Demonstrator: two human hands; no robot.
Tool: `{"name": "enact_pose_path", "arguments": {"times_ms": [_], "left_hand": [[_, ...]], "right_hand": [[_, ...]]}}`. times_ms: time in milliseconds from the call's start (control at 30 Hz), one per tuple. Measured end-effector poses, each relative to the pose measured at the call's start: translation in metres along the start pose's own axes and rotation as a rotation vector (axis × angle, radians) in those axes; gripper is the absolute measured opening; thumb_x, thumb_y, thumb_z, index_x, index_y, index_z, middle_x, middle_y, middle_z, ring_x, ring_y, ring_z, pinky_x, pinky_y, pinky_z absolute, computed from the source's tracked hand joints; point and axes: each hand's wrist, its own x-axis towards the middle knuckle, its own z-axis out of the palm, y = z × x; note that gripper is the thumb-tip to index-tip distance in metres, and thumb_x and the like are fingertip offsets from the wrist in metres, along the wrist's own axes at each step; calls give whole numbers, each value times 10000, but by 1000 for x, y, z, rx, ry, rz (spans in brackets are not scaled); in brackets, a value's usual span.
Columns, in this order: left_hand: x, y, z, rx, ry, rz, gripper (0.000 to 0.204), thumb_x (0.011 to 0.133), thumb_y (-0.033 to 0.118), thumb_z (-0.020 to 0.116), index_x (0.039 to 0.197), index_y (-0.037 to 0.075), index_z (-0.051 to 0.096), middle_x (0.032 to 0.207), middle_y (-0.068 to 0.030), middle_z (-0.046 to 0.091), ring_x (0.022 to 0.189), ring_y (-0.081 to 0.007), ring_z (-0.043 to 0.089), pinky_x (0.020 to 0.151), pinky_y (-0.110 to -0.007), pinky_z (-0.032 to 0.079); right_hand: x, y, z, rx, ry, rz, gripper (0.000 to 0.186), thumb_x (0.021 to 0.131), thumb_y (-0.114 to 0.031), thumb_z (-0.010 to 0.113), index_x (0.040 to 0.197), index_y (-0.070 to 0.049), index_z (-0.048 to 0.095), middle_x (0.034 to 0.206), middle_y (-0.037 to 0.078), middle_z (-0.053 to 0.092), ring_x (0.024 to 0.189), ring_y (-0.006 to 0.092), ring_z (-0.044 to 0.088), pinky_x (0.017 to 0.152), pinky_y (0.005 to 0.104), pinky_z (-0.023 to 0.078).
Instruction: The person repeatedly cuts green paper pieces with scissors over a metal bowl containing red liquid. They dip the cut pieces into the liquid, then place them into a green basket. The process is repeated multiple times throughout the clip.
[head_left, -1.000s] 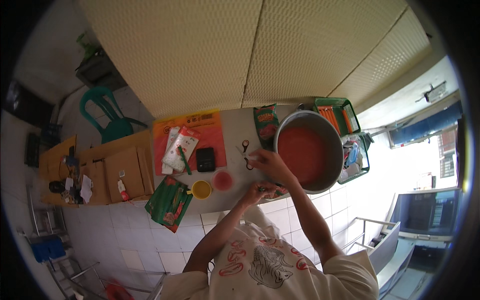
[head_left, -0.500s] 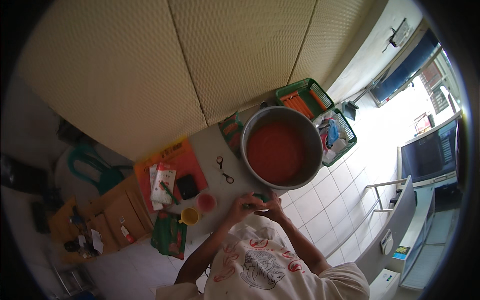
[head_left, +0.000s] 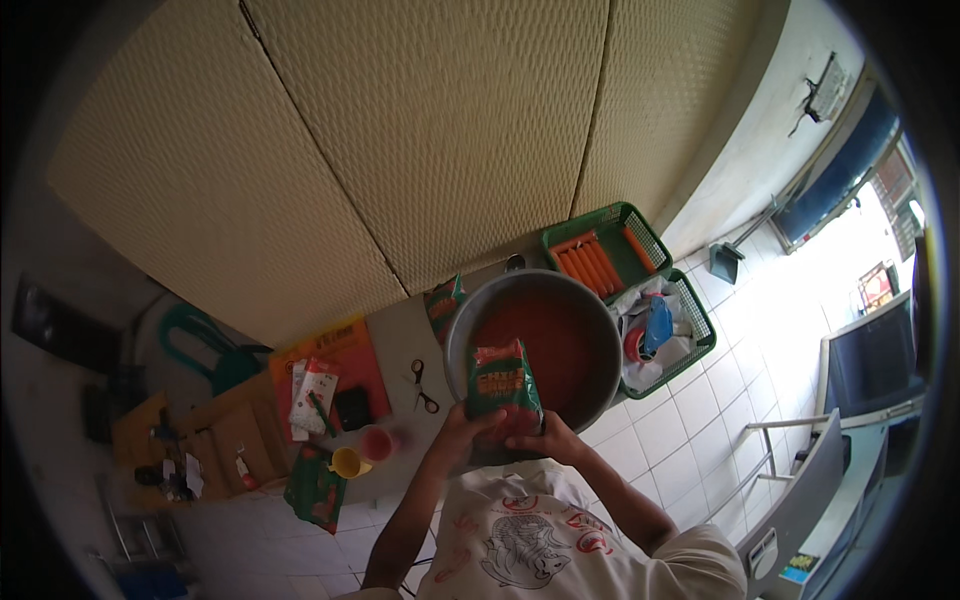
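Observation:
Both of my hands hold a green-and-red plastic sauce pouch [head_left: 503,380] over the near side of a large grey metal pot [head_left: 608,362]. My left hand [head_left: 463,432] is closed on the pouch's lower left side, and my right hand [head_left: 556,438] grips its lower right side. The pouch's printed front faces up and its top points away from me; whether that top is cut cannot be made out. Red sauce [head_left: 570,325] fills the bottom of the pot. Scissors [head_left: 423,387] with dark handles lie on the table left of it.
Behind the pot, a green basket [head_left: 632,255] holds several orange sticks; another green basket [head_left: 690,370] holds plastic bags and a tape roll. Left stand a pink cup [head_left: 377,444], a yellow cup [head_left: 347,463] and a black box [head_left: 352,408]. Green pouches [head_left: 315,490] lie nearby.
My hands have come up from the table's near edge with the pouch, which was mostly hidden between them. It now shows plainly over the pot. The view has shifted a little.

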Motion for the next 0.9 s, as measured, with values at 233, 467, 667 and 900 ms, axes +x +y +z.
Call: {"name": "enact_pose_path", "arguments": {"times_ms": [233, 467, 667, 900], "left_hand": [[68, -32, 22, -270, 145, -74, 583, 947, 321, 837, 1415, 47, 623, 1294, -105, 731, 1146, -195, 710, 1000, -352, 572], [34, -8, 45, -92, 275, 199, 654, 966, 357, 818, 1507, 89, 566, 1413, -147, 676, 1241, -281, 699, 1092, -406, 550], [41, 2, 79, 1073, 378, 942, 471, 947, 109, 795, 1398, 38, 679, 1284, -132, 765, 1184, -288, 742, 1086, -371, 545], [61, 17, 91, 727, 294, 775, 274, 1011, 115, 726, 1267, 25, 763, 1145, -152, 803, 1021, -289, 788, 861, -349, 609]], "right_hand": [[18, -32, -78, -36, -127, -12, 394, 950, -189, 822, 1284, -5, 722, 1155, 66, 764, 1100, 141, 699, 963, 339, 565], [41, -45, -122, -383, -241, -385, 303, 977, -96, 760, 1263, -3, 717, 1179, 114, 760, 1137, 240, 733, 958, 378, 611], [50, -32, -145, -408, -200, -249, 278, 1049, -130, 666, 1281, 20, 698, 1191, 152, 738, 1053, 249, 752, 891, 307, 637], [50, -66, -164, 770, -183, 452, 436, 1054, -365, 695, 1216, 40, 688, 939, 176, 740, 873, 234, 764, 726, 302, 640]]}}
